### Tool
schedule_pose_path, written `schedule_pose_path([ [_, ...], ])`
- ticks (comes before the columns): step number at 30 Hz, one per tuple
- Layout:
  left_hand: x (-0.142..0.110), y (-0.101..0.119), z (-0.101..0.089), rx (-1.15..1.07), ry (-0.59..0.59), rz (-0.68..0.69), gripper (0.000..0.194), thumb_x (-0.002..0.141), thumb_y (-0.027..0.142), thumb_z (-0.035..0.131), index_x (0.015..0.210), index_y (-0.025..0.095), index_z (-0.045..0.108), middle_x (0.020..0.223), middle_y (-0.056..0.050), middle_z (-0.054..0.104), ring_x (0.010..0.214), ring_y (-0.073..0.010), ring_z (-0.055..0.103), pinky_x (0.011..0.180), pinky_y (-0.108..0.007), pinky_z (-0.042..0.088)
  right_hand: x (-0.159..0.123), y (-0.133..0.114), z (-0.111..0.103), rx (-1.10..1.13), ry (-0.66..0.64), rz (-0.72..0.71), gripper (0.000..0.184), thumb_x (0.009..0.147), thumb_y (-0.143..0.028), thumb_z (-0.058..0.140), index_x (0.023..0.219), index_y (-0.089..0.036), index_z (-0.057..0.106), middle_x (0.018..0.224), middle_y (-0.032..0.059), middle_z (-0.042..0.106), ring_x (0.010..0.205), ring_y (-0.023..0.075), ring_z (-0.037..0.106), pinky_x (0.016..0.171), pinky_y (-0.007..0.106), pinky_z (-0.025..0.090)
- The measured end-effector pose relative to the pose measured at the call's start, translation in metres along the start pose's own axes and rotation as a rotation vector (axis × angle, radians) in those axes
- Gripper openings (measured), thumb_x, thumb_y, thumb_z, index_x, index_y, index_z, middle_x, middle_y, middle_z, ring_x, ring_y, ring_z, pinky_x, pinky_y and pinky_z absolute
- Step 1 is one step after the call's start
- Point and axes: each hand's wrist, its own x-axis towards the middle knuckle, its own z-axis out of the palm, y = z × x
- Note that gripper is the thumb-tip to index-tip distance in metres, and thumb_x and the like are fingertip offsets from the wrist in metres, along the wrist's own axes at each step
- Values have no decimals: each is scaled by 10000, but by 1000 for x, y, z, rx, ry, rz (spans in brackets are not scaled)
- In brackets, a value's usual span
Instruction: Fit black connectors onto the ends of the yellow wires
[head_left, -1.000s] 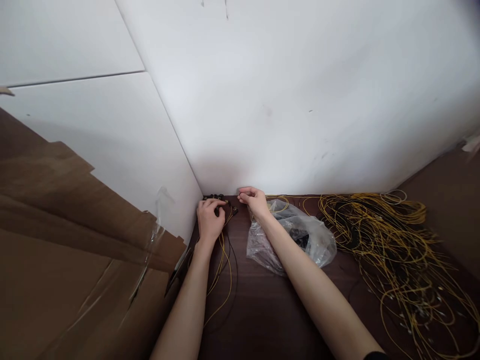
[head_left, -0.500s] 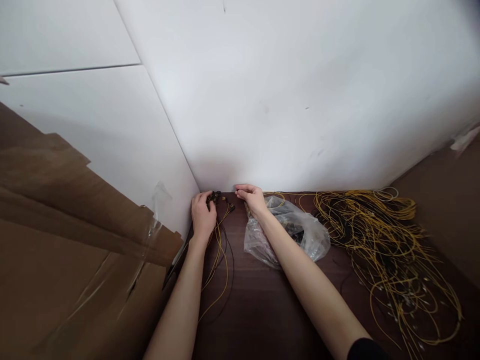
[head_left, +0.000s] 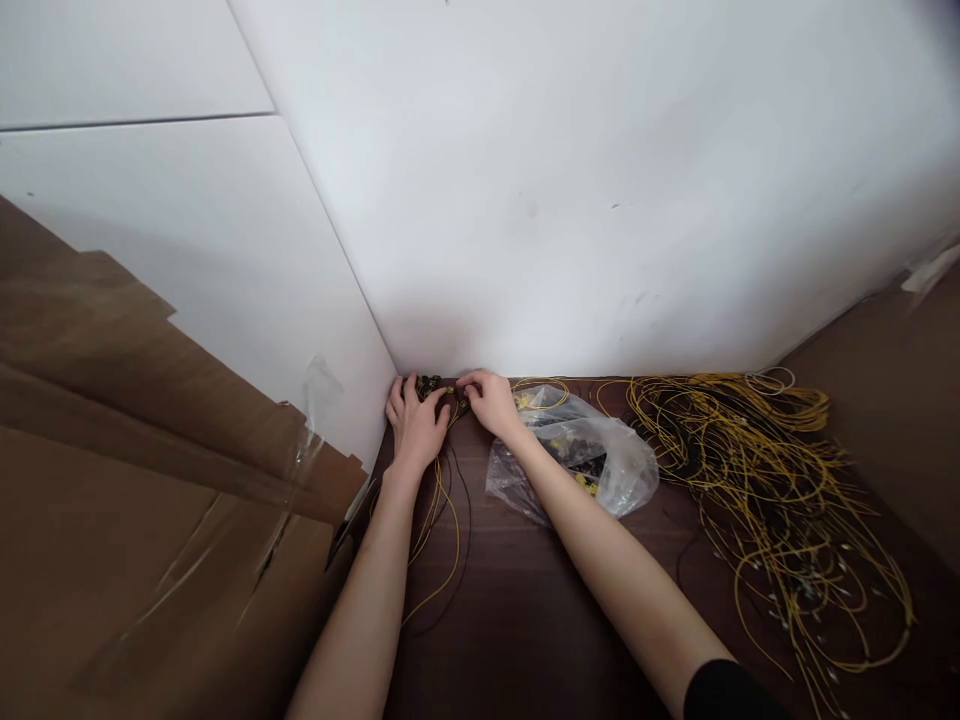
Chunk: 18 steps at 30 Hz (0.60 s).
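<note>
Close to the wall, my left hand [head_left: 418, 428] has its thumb and forefinger together at a small black-and-yellow wire connector [head_left: 451, 391]. Its other fingers are spread over a small cluster of dark connectors [head_left: 427, 384]. Right beside it, my right hand [head_left: 489, 402] is pinched at a small dark connector [head_left: 463, 404], largely hidden by the fingers. Thin yellow and black wires [head_left: 456, 530] trail from under my left hand towards me. Partly beneath my right forearm lies a clear plastic bag [head_left: 630, 470] holding black and yellow small parts.
A big tangle of yellow and black wires [head_left: 750, 480] spreads over the right of the dark brown tabletop [head_left: 525, 620]. Cardboard [head_left: 150, 540] with tape stands along the left. A white wall [head_left: 540, 200] closes off the back, and a brown panel [head_left: 900, 400] stands at right.
My right hand has moved left, away from the bag and up to the connectors. My left hand has shifted slightly right, its thumb and forefinger now nearer my right hand.
</note>
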Motion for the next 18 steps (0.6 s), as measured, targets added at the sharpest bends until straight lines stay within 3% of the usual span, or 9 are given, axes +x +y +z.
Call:
schedule_pose_path([
  [4, -1, 6, -2, 19, 29, 13, 283, 826, 251, 518, 1062, 242, 672, 1402, -142, 357, 1315, -387, 238, 1015, -579, 236, -4, -2, 3, -95, -17, -45, 263, 709, -4, 481, 732, -161, 690, 890, 78, 681, 921, 210, 606, 947, 381, 404],
  [9, 3, 12, -7, -53, 134, 50, 240, 832, 223, 519, 1001, 232, 690, 1302, -107, 499, 1247, -334, 339, 984, -531, 288, -1, -1, 2, -47, -16, -37, 240, 735, -43, 476, 784, -165, 677, 839, 43, 692, 795, 164, 635, 851, 329, 475],
  [13, 9, 14, -10, -274, 205, 56, 181, 813, 211, 561, 949, 201, 680, 1047, -78, 657, 1048, -254, 516, 906, -445, 387, 4, 2, 1, 85, -46, -19, 180, 758, -118, 492, 839, -148, 649, 781, 34, 691, 729, 139, 654, 744, 276, 520],
  [18, 13, 14, -3, -690, 258, -84, 145, 754, 244, 624, 864, 160, 667, 872, -59, 684, 795, -175, 615, 726, -305, 493, 5, 2, 0, 349, -103, -2, 109, 670, -189, 617, 775, -166, 630, 743, 14, 682, 731, 142, 650, 768, 288, 521],
])
